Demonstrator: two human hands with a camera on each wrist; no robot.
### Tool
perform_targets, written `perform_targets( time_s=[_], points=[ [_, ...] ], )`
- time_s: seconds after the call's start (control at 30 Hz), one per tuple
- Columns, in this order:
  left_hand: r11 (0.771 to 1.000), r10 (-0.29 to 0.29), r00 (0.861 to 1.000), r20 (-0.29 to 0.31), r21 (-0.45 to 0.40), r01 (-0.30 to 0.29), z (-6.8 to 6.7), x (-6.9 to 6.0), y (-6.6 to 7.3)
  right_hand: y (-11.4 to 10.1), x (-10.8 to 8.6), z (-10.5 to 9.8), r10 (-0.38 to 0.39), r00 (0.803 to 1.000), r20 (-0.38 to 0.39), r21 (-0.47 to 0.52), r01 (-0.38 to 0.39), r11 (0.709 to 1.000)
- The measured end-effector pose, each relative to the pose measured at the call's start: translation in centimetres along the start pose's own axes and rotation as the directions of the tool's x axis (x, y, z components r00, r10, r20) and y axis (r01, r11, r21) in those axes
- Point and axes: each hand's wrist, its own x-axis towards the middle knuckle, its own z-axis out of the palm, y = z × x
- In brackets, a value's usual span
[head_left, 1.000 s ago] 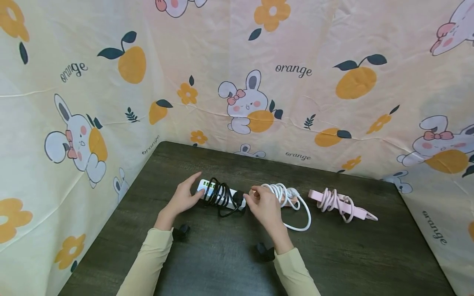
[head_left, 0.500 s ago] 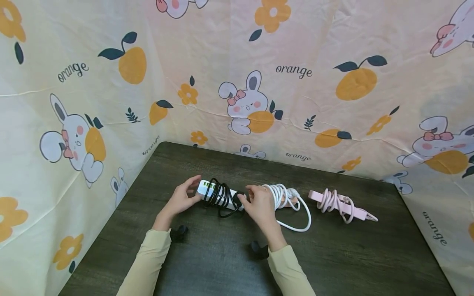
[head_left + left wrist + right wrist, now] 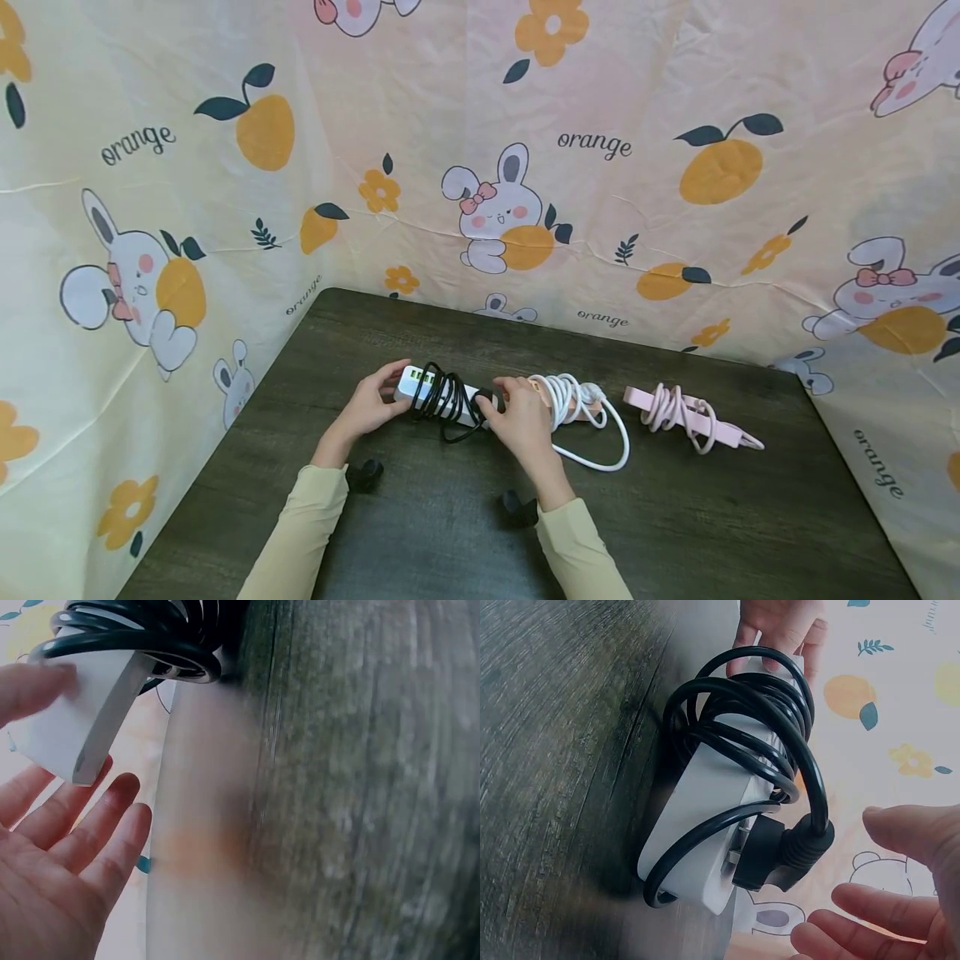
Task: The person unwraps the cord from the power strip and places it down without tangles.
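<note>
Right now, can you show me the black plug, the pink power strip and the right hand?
Black plug (image 3: 768,853): right wrist view, on its thick body.
Pink power strip (image 3: 727,431): head view, on a bare part past the coils.
Right hand (image 3: 527,421): head view, back of the hand.

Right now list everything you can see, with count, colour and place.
Power strip: one, white, between the hands
Black cord: one, black, around that strip
Black plug: one, black, at that strip's end
Peach strip: one, peach, right of the white
White cord: one, white, round the peach strip
Pink strip: one, pink, far right
Pink cord: one, pink, around it
Table: one, dark, beneath
Patterned cloth: count unclear, pale, around table
Wrist cameras: two, black, at the wrists
Sleeves: two, pale yellow, forearms
Left hand: one, bare, at white strip's end
Right hand: one, bare, by the plug
</note>
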Motion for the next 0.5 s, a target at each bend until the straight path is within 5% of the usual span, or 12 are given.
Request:
perform_targets(
  time_s=[0.5],
  points=[
    [0.999,-0.023,0.995,0.101,-0.041,0.027,-0.21,0.85,-0.40,0.24,-0.10,-0.01,0.001,1.000,-0.011,0.003,-0.001,1.000]
  ],
)
